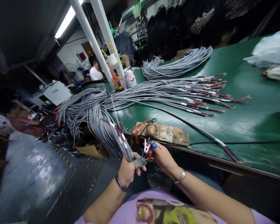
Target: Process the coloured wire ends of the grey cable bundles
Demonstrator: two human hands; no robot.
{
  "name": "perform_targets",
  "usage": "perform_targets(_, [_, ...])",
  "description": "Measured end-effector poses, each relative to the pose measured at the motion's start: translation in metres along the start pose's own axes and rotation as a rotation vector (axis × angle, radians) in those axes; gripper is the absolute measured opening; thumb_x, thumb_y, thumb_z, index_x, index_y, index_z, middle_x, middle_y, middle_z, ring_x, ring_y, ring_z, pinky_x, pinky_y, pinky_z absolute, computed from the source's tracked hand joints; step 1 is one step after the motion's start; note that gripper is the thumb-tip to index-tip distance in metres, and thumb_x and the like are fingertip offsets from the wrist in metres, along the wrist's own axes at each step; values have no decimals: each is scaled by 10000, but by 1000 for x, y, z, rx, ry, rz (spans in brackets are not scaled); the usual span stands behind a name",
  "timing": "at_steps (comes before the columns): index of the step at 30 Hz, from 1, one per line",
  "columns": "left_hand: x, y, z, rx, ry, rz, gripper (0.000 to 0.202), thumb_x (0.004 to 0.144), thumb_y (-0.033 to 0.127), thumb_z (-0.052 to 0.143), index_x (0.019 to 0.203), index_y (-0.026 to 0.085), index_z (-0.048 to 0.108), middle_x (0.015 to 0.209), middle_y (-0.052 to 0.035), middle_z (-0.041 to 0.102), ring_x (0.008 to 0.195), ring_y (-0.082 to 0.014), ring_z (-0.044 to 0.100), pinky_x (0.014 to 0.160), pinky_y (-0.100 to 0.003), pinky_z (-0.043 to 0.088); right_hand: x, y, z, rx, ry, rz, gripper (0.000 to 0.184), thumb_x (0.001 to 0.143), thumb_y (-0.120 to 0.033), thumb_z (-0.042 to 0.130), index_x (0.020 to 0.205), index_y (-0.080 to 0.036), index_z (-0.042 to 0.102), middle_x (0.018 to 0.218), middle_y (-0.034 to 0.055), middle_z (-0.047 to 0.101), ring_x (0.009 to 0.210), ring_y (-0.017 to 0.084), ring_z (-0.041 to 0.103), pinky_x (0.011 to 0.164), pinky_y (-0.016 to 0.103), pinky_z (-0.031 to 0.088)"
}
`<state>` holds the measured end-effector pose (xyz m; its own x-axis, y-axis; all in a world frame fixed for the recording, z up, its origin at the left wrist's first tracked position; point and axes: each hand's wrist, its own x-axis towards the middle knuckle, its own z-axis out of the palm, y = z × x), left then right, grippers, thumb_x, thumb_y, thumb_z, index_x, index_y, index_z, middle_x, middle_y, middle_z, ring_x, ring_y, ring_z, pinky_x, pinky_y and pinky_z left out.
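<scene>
My left hand is closed around several grey cables below the table's front edge. Worn grey wrapping covers some of its fingers. Thin coloured wires fan out from the cable ends toward my right hand. That hand is closed in a pinch, with a blue cover on one fingertip. A small pink clip shows right at its fingertips; whether the fingers hold it or something behind it is unclear. Just beyond, at the table edge, lies a worn wooden block with red and black leads.
Long grey cables with stripped coloured ends lie across the green table, many drooping over its left edge. Behind are a coiled bundle, a lilac container and white posts. A plastic bag sits far right. Other people are at left.
</scene>
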<state>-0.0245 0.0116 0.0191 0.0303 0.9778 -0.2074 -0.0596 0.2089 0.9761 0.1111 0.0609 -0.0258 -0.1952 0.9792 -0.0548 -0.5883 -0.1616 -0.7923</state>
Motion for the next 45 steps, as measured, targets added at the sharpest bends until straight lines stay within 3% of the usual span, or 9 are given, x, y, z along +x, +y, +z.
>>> perform_targets(4, [0, -2, 2, -9, 20, 13, 291, 628, 368, 722, 560, 124, 580, 466, -26, 613, 286, -53, 409, 314, -179, 260, 2, 0, 2, 214, -142, 199, 397, 666, -560, 708, 748, -174, 666, 624, 6, 586, 586, 135, 481, 576, 276, 381])
perform_targets(7, [-1, -2, 3, 2, 37, 7, 313, 622, 391, 729, 563, 126, 574, 464, -25, 613, 282, -50, 400, 312, -180, 255, 4, -1, 4, 315, -139, 279, 415, 594, -518, 780, 801, -170, 692, 676, 12, 629, 595, 133, 512, 576, 268, 401])
perform_targets(16, [2, -7, 3, 44, 50, 15, 294, 627, 365, 723, 560, 125, 566, 456, -21, 608, 271, -44, 386, 300, -173, 256, 6, -1, 5, 354, -140, 255, 346, 627, -476, 777, 772, -175, 686, 669, 10, 652, 562, 126, 523, 534, 262, 393])
perform_targets(29, [-12, -5, -3, 11, 80, 48, 301, 639, 371, 728, 587, 128, 557, 482, -21, 626, 292, -51, 416, 318, -169, 278, 0, 5, 1, 354, -214, 297, 425, 676, -577, 693, 828, -180, 679, 762, 27, 652, 633, 125, 541, 578, 249, 419])
perform_targets(34, [-15, -19, -8, 35, 83, 108, 325, 694, 421, 701, 632, 132, 567, 522, -18, 636, 320, -50, 428, 340, -171, 305, -13, -1, -8, 189, -351, 371, 458, 676, -570, 696, 897, -169, 667, 811, 50, 649, 683, 139, 567, 621, 263, 437])
perform_targets(38, [-14, -27, -6, 104, 54, 124, 334, 703, 448, 693, 663, 137, 580, 549, -19, 643, 347, -60, 451, 355, -176, 338, -24, -7, -8, -112, -380, 299, 352, 693, -449, 731, 839, -143, 638, 675, 17, 631, 600, 112, 532, 570, 236, 377])
perform_targets(41, [-12, -23, -5, 226, 3, 85, 339, 706, 447, 691, 631, 138, 574, 545, -24, 640, 346, -58, 444, 362, -178, 344, -25, -13, -4, -250, -402, 205, 312, 712, -437, 714, 747, -146, 606, 589, -2, 622, 553, 110, 527, 548, 239, 346])
perform_targets(45, [-9, -14, -7, 348, -114, 8, 346, 685, 442, 712, 592, 133, 586, 521, -26, 630, 321, -54, 421, 336, -178, 312, -23, -18, 0, -276, -512, 191, 333, 721, -475, 687, 710, -158, 586, 585, 7, 642, 537, 142, 575, 577, 273, 396])
